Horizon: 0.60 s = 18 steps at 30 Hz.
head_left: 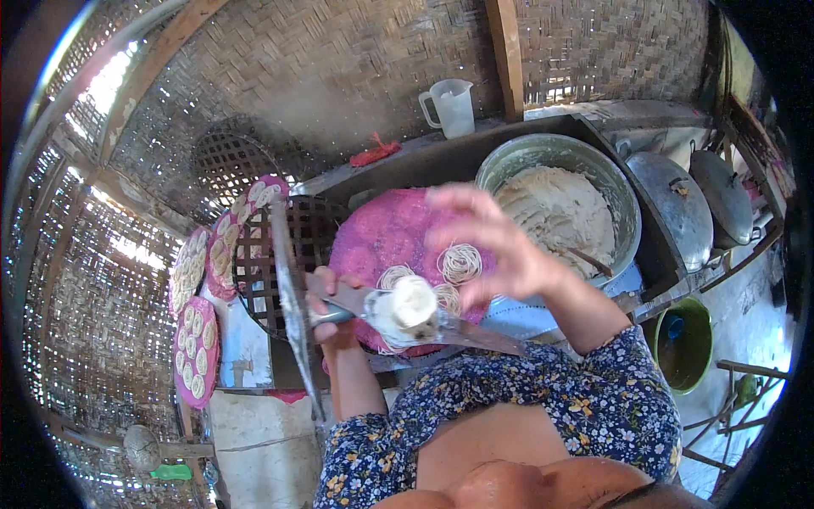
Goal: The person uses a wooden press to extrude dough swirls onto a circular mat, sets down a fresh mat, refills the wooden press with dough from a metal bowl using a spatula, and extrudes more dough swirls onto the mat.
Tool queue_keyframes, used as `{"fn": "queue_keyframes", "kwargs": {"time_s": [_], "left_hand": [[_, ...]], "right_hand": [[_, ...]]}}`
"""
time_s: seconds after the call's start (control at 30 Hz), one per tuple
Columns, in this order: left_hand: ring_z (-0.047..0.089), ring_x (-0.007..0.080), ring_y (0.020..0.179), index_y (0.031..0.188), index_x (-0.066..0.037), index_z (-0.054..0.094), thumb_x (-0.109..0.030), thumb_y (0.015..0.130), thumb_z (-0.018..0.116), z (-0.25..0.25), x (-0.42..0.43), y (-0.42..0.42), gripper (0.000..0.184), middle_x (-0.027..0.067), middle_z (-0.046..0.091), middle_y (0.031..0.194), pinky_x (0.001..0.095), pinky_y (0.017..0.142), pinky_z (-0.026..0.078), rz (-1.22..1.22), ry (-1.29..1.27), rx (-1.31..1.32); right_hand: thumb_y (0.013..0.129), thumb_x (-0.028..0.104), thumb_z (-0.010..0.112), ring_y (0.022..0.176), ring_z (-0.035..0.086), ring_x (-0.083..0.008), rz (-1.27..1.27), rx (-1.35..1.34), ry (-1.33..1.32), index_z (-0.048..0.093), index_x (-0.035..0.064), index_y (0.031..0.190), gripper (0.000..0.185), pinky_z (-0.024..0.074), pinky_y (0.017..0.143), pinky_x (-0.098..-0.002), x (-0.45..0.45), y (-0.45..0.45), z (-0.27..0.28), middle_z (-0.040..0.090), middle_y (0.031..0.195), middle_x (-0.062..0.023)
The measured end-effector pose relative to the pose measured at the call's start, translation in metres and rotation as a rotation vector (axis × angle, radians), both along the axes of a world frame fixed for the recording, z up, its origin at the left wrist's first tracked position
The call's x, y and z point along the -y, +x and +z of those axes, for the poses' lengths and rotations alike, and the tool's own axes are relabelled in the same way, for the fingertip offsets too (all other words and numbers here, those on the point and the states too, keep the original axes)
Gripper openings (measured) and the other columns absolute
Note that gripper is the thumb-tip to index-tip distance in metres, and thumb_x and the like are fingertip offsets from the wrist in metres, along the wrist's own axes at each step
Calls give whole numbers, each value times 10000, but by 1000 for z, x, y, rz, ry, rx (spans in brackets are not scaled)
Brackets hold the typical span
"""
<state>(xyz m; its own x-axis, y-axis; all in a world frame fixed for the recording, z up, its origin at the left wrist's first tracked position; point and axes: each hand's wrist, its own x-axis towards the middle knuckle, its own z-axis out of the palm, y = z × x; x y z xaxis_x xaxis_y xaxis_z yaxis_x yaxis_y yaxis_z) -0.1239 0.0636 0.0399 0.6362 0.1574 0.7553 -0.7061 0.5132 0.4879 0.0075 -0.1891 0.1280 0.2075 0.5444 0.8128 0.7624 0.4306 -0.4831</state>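
My left hand (326,297) is closed round the grey handle of a hand-held dough press (373,304). White dough (415,302) fills the press's round cup and bulges out of its top. A long grey bar, blurred, stands upright by my left hand; it seems to be part of the press. My right hand (509,246) is raised over the right of a round pink mat (373,233), fingers spread and smeared by motion, and I see nothing in it. Beneath both hands, several nests of pale dough strands (461,264) lie on the mat, partly hidden by the press.
A large metal basin (632,220) of soft dough (555,212) with a spatula stands right of the mat. Lidded pots (671,208) sit beyond it. Pink mats with nests (196,352) lean at left. A plastic jug (454,109) stands behind; a green bucket (682,343) is below right.
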Motion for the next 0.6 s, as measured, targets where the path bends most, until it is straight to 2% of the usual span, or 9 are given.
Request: {"fn": "queue_keyframes", "kwargs": {"time_s": [0.07, 0.1, 0.2, 0.27, 0.3, 0.4, 0.5, 0.6], "left_hand": [[525, 407, 981, 760, -128, 537, -63, 586, 700, 7, -1, -16, 247, 63, 388, 918, 549, 836, 477, -51, -193, 26], [520, 407, 993, 774, -127, 538, -61, 598, 694, 8, -7, -24, 245, 65, 384, 929, 545, 857, 465, -37, -176, 52], [512, 387, 1021, 812, -127, 532, -60, 610, 671, 6, -27, -53, 254, 59, 371, 944, 503, 930, 425, 49, -119, 101], [477, 349, 1046, 864, -138, 556, -81, 660, 722, 4, -32, -73, 269, 62, 388, 998, 510, 925, 415, 109, -95, 79], [458, 348, 1072, 870, -139, 559, -64, 644, 710, 4, -36, -81, 281, 59, 391, 1005, 494, 938, 410, 105, -53, 56], [520, 361, 1021, 791, -150, 515, -93, 596, 655, -3, -31, -90, 248, 45, 367, 929, 491, 912, 440, 213, -118, 55], [528, 352, 1015, 787, -155, 518, -83, 596, 656, -4, -30, -94, 247, 42, 374, 929, 478, 914, 448, 229, -123, 73], [529, 356, 1019, 777, -148, 527, -65, 591, 651, -4, -29, -94, 238, 45, 381, 926, 479, 919, 446, 214, -144, 84]], "right_hand": [[702, 292, 686, 1141, 389, -333, -240, 10, -119, 601, 121, 1064, 410, 318, 947, -452, -2, 28, -13, 451, 1217, -134], [727, 305, 653, 1149, 385, -329, -384, 85, -252, 597, 127, 1071, 392, 311, 954, -465, -6, 40, -30, 460, 1201, -126], [753, 303, 618, 1175, 360, -327, -521, 147, -592, 598, 138, 1071, 358, 295, 966, -484, -15, 63, -91, 454, 1214, -113], [776, 287, 590, 1184, 345, -321, -539, 212, -729, 599, 149, 1063, 319, 275, 981, -483, -19, 58, -102, 432, 1237, -103], [787, 278, 577, 1188, 337, -318, -544, 244, -797, 600, 155, 1059, 300, 264, 988, -482, -21, 55, -107, 421, 1248, -98], [801, 295, 553, 1216, 301, -315, -472, 304, -891, 591, 151, 1081, 317, 227, 1000, -517, -30, 54, -113, 398, 1271, -99], [796, 318, 538, 1227, 300, -331, -479, 360, -965, 580, 139, 1110, 363, 194, 1011, -567, -36, 53, -116, 401, 1279, -117], [791, 317, 542, 1238, 288, -333, -482, 403, -1028, 584, 120, 1088, 359, 195, 1008, -564, -37, 51, -113, 400, 1284, -115]]}}
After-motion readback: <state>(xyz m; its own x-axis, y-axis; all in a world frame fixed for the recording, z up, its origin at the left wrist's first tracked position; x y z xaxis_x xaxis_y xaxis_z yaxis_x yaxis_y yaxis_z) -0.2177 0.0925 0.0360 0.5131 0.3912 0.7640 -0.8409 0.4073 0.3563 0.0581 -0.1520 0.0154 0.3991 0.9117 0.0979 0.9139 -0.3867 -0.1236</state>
